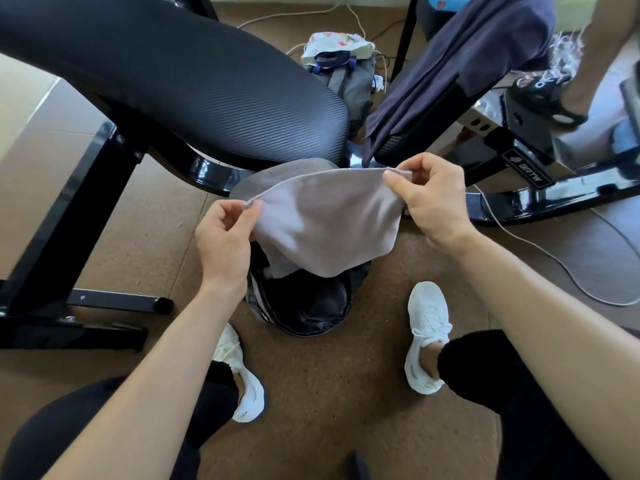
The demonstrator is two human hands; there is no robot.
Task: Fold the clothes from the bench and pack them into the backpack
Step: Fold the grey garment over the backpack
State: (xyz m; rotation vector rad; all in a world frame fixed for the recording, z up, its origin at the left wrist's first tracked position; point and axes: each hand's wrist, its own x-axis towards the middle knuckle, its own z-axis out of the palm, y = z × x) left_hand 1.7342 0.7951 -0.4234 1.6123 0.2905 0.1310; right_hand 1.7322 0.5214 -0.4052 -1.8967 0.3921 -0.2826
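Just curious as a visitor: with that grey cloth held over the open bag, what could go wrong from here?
The left hand and right hand pinch only the top corners of the grey cloth; its loose lower part may land in the backpack bunched, not folded. The navy garment draped over the bench might slide off.

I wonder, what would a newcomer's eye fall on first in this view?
Most likely the pale grey cloth in the centre, stretched between the left hand and the right hand, each pinching a top corner. Just beneath it an open dark backpack sits on the floor between the person's white shoes. At upper right a navy garment hangs over a black bench pad, not yet folded.
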